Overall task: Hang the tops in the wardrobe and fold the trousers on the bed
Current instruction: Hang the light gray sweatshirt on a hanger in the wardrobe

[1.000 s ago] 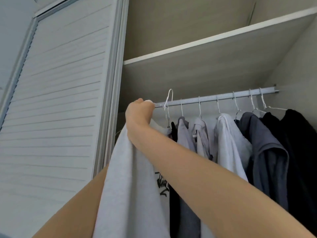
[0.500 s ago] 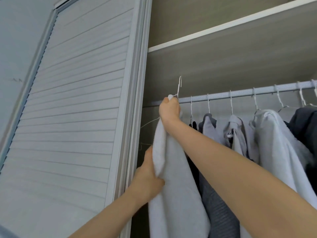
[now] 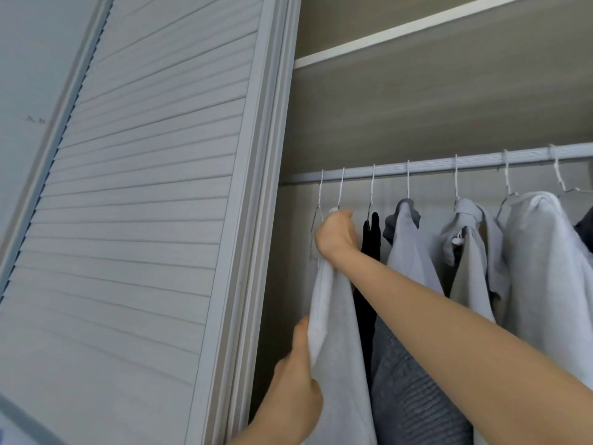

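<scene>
With the right hand (image 3: 335,234) gripping the neck of the pale grey top (image 3: 337,332) just under the rail (image 3: 433,163), its hanger hook (image 3: 340,187) looks seated there. Below it, the left hand (image 3: 296,390) pinches the top's edge. Hanging step nearly done: next, let go and smooth the fabric.

slatted door (image 3: 144,220) beside shelf (image 3: 449,24)

Hanging tops (image 3: 475,252) crowd the rail (image 3: 449,163); open room only leftward, beside the louvred door (image 3: 160,187)
</scene>
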`<state>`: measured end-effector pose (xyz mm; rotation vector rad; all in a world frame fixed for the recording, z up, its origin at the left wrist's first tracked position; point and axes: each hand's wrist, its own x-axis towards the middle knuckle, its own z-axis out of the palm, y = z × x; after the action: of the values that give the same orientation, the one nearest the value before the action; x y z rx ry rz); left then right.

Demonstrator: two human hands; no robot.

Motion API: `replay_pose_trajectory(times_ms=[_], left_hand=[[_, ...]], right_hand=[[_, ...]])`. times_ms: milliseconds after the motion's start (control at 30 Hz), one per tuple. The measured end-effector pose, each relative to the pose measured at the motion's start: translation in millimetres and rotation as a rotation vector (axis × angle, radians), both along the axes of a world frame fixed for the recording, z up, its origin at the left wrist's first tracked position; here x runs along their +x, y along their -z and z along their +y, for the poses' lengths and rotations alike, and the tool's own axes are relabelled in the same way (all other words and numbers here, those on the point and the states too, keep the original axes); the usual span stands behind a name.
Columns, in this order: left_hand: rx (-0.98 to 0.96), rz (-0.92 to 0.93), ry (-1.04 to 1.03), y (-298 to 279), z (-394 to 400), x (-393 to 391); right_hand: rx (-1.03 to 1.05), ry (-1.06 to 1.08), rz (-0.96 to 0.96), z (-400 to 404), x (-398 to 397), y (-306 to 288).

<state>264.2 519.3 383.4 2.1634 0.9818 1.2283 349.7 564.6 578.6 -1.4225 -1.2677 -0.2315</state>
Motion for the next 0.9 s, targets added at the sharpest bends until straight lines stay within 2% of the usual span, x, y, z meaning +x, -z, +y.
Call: replay_pose_trajectory(times_ms=[67, 200, 300, 400, 500, 633, 767, 900], left_hand=[[-0.051, -0.102, -0.021, 3.3, 0.5, 1.4], [-0.036, -0.208, -0.087, 22.4, 5.3, -7.6], [0.011, -0.158, -0.127, 43.1, -5.1, -8.2], [0.021, -0.004, -0.130, 67.2, -19.4, -14.9], [0.047, 0.006, -0.174, 77.7, -40.1, -17.3], [0.043, 0.046, -0.304, 86.8, -74.5, -21.8], [-0.030, 0.077, -0.427, 94.7, -127.3, -24.9], [-0.062, 0.072, -0.561, 132.0, -220.7, -30.5]], right_hand=[[0.020, 0.074, -0.124, -4.0, -7.0, 8.3], [0.040, 0.236, -0.479, -16.8, -8.4, 35.9], [0.064, 0.253, -0.651, -31.8, -1.3, 57.4], [-0.007, 0.154, -0.687, -59.4, 6.9, 79.4], [-0.075, 0.012, -0.731, -94.0, 18.8, 101.5], [-0.034, -0.114, -0.746, -143.0, 38.8, 123.9], [-0.032, -0.246, -0.643, -189.5, 45.4, 153.3], [-0.079, -0.474, -0.501, -246.7, 34.1, 211.1]])
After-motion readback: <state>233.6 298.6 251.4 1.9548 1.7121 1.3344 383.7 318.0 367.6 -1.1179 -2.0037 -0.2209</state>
